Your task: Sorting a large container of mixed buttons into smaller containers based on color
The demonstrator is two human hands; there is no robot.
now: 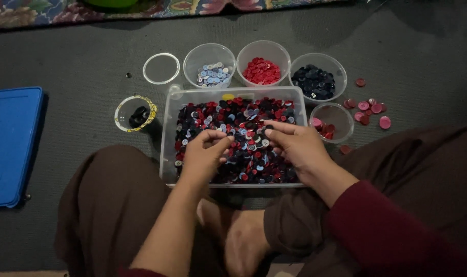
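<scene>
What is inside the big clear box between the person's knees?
The clear box holds mixed buttons: red, dark and pale blue. The left hand and right hand cover part of them; the bottom is hidden.

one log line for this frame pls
left hand: fingers pinched over mixed buttons | right hand: resting on them | clear bin on floor | sorted bowls behind

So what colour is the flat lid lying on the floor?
Blue; the lid shows in the head view.
</scene>
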